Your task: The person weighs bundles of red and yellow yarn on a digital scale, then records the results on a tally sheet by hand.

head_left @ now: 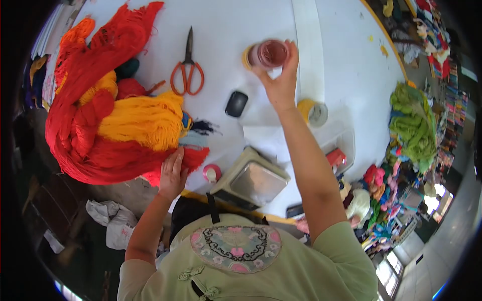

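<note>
My right hand (278, 80) is wrapped round a clear jar (271, 53) with a dark reddish inside and a yellow part at its left side, above the far part of the white table. My left hand (173, 173) lies with fingers stretched out on the near edge of a red yarn bundle (115, 163). Yellow yarn (143, 120) lies within the red loops. Orange-handled scissors (188, 70) rest beyond it, blades pointing away from me. A black oval object (236, 104) sits between the scissors and my right forearm.
A second clear jar with yellow (317, 114) stands right of my forearm. Nearer me are a scale (251, 178), a pink-and-white round object (212, 173) and a clear bin (347, 143) holding a red item. Green yarn (414, 125) hangs at the table's right edge.
</note>
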